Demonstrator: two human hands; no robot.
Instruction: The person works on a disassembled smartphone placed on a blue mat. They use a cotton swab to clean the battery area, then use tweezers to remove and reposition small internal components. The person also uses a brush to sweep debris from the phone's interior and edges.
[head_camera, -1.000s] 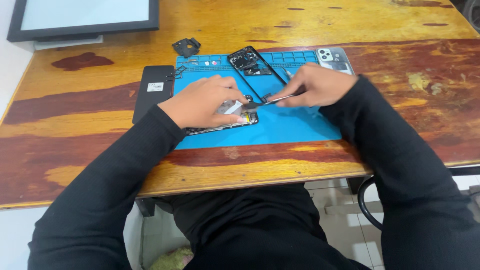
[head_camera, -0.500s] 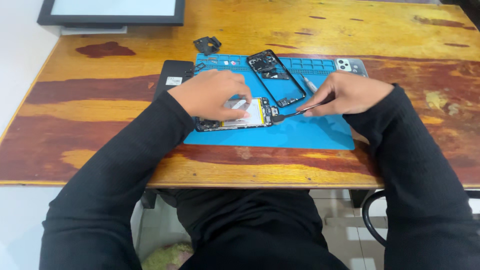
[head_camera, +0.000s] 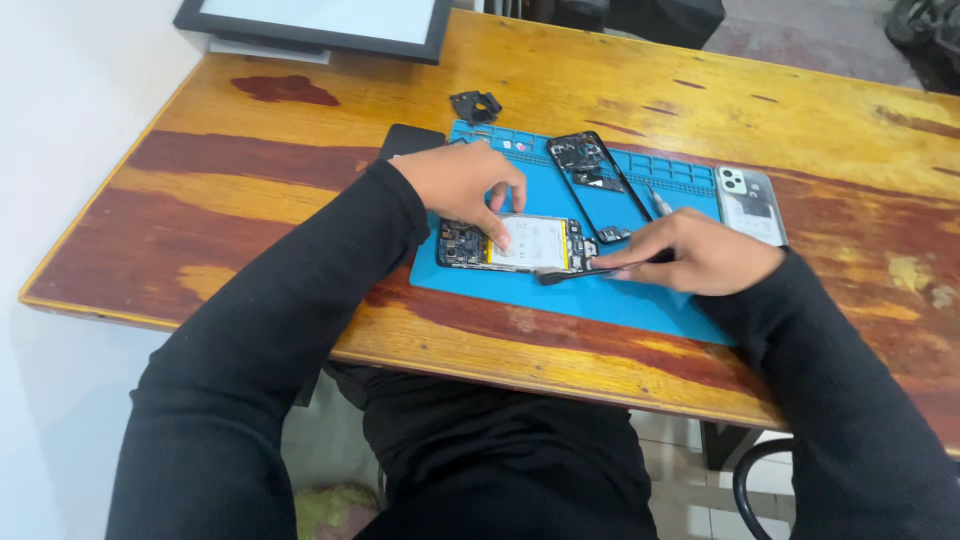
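An opened phone (head_camera: 520, 245) lies on a blue work mat (head_camera: 620, 300), its white battery and circuit boards exposed. My left hand (head_camera: 462, 185) rests on the phone's upper left part, fingertips pressing on the battery. My right hand (head_camera: 700, 255) grips a thin dark tool (head_camera: 580, 273), whose tip touches the phone's lower right corner. Both arms wear black sleeves.
A black phone frame (head_camera: 590, 175) lies on the mat behind the phone. A silver back cover (head_camera: 752, 205) sits at the mat's right edge, a screwdriver (head_camera: 660, 203) beside it. A black phone (head_camera: 410, 140), a small black part (head_camera: 476, 105) and a monitor (head_camera: 320, 25) are on the wooden table (head_camera: 250, 200).
The view shifted, so the table sits further right and lower. My right hand slid the tool from the phone's upper right edge down to its lower right corner. My left hand stays on the phone.
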